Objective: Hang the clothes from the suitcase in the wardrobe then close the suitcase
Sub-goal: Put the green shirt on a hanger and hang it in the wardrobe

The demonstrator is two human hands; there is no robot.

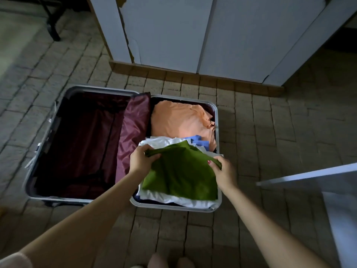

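An open suitcase (pixel 44 144) with a grey frame lies flat on the floor. Its left half holds only dark maroon lining. In its right half lie an orange garment (pixel 179 118), a blue garment (pixel 201 141), white clothes (pixel 173 199) and, on top, a folded green garment (pixel 181 173). My left hand (pixel 142 160) grips the green garment's far left corner. My right hand (pixel 224 171) pinches its right edge. The white wardrobe (pixel 193 31) stands just beyond the suitcase, doors shut at this height.
The floor is grey-brown brick paving (pixel 270 122). A white panel edge (pixel 309 175) juts in at the right, close to my right arm. A dark stand leg (pixel 52 22) is at the far left. My feet (pixel 170 261) show at the bottom.
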